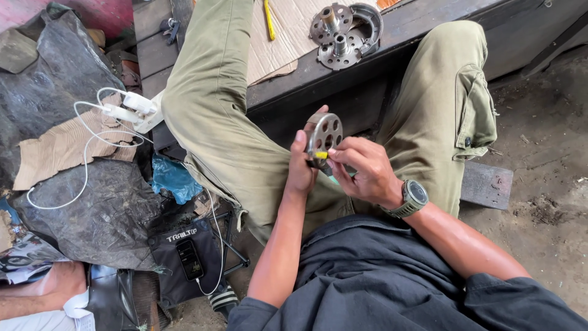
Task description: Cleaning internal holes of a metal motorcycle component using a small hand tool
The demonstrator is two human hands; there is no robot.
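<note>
- I take the wooden counter [429,24] as my landmark: it runs across the top of the view, and I sit just in front of it with my knees spread either side.
- On the counter lies a sheet of cardboard [288,37], and beside that sit two more perforated metal hubs [337,34] with a curved brake shoe [371,21] touching them.
- Well to the left of the counter are black plastic sheets [73,122], white charger cables [116,116], a blue bag [174,181] and a phone [189,259] on a dark pouch.
- Below the counter's edge, between my knees, my left hand [301,168] is closed around the round perforated metal disc [323,136], held upright.
- My right hand [366,168] pinches a small yellow-tipped tool [321,155] against the disc's lower hub.
- To do this well, I judge the left hand should keep the disc steady while the right works the tool squarely, without slipping.
- Nothing stands between hands and disc; my thumb hides the disc's left rim.
</note>
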